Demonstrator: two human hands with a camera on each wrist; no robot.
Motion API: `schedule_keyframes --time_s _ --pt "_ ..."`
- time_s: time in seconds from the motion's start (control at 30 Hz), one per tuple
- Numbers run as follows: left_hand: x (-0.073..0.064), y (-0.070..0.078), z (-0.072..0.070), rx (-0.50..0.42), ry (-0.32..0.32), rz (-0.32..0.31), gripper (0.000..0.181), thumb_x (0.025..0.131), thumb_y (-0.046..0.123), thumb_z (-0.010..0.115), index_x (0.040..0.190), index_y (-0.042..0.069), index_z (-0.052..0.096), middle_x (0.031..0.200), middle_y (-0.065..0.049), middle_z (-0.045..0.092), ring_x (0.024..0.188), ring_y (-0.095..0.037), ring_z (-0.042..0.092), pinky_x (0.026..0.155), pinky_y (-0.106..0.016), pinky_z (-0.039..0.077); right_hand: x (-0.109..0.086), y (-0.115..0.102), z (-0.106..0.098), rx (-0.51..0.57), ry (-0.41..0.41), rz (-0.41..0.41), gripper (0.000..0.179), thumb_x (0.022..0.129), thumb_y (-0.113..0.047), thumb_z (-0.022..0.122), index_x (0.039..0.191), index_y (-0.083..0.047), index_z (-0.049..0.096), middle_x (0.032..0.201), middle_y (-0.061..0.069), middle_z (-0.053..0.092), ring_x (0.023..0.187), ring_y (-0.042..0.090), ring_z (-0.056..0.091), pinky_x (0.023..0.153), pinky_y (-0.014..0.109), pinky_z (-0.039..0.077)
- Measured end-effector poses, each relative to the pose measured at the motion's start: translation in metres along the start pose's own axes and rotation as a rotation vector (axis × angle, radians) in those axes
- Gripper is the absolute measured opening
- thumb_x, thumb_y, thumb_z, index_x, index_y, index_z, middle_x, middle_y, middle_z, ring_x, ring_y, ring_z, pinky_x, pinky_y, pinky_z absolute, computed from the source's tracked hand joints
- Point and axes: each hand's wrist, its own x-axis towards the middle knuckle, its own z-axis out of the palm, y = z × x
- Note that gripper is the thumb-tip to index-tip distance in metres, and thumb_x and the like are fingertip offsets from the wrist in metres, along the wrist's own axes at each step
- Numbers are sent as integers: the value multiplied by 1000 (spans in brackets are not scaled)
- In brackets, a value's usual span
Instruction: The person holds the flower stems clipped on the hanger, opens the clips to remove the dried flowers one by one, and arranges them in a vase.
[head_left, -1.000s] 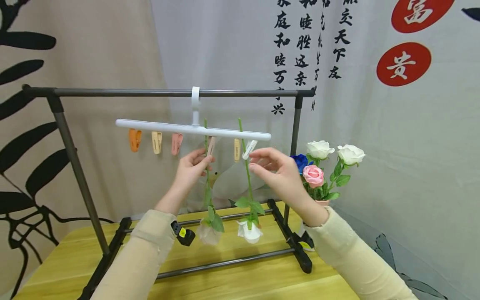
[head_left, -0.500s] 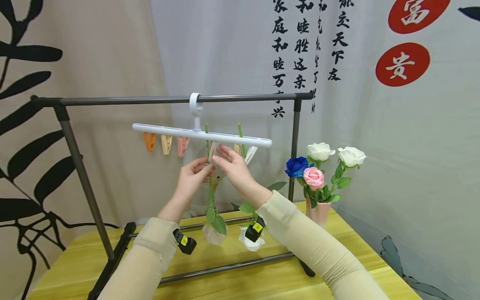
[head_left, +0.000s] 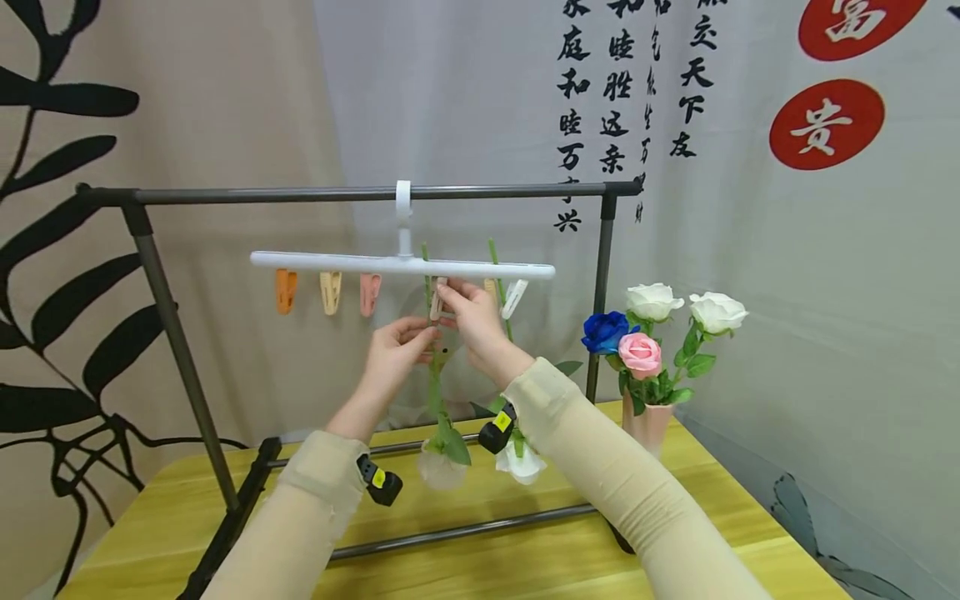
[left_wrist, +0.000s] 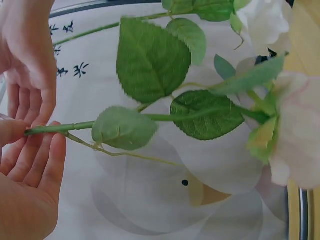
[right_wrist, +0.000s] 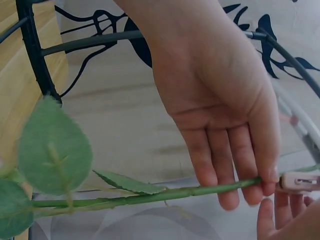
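Observation:
A white hanger (head_left: 330,262) with a row of clothespins hangs from the rack's top bar. My left hand (head_left: 395,357) pinches the green stem (left_wrist: 165,118) of a pale rose (head_left: 441,467), which hangs head down. Its stem end rises behind the hanger. Just above those fingers, my right hand (head_left: 478,327) grips a pale pink clothespin (head_left: 437,298) beside the stem. In the right wrist view this clothespin (right_wrist: 300,182) sits at the stem's upper part. A white clothespin (head_left: 513,298) farther right is at the stem of a second, white rose (head_left: 522,463), also upside down.
Orange (head_left: 286,291), yellow (head_left: 331,292) and pink (head_left: 370,294) clothespins hang on the hanger's left half. The dark metal rack (head_left: 180,367) stands on the wooden table (head_left: 675,533). A pink vase (head_left: 647,423) with several roses stands behind at right.
My right hand has moved left from the white clothespin to the pale pink one and now grips it. The hanger tilted and has levelled out. My left hand stays on the stem.

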Motion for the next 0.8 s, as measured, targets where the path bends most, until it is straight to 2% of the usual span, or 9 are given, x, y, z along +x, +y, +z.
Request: schedule_keyframes --time_s 0.13,0.27,0.37,0.5,0.6,0.8 --pt "-1 2 3 4 1 -13 24 96 8 61 111 -11 63 98 -22 69 76 -19 67 66 -27 56 6 0 -4 37 -25 52 44 100 -19 56 138 1 48 123 14 60 98 21 57 90 36 49" --pt "-2 2 4 7 11 -26 23 96 7 61 109 -11 63 99 -26 67 73 -17 66 65 -26 56 11 0 -6 73 -67 98 44 100 -17 55 139 3 46 121 13 59 100 22 56 91 38 47" --pt "-3 1 3 7 11 -26 24 96 8 60 109 -12 62 99 -26 68 71 -12 65 65 -26 56 15 1 -6 99 -85 116 42 100 -16 56 136 4 48 111 9 61 98 22 56 88 37 48" --pt "-2 1 3 8 7 -21 26 96 9 60 111 -13 61 96 -20 69 74 -17 66 66 -26 56 18 0 -6 140 -90 128 37 99 -15 57 130 4 53 96 3 62 88 17 58 88 39 46" --pt "-3 2 3 3 7 -17 26 96 8 60 111 -13 61 97 -22 69 78 -24 66 66 -27 56 19 0 -6 168 -90 137 31 98 -14 58 125 3 56 91 1 63 80 14 58 90 41 43" --pt "-9 -2 1 26 3 -31 23 96 5 60 109 -14 61 95 -21 69 75 -21 65 65 -27 56 19 -2 -5 177 -81 151 10 97 -13 60 104 -5 61 86 0 64 76 12 59 82 34 45"
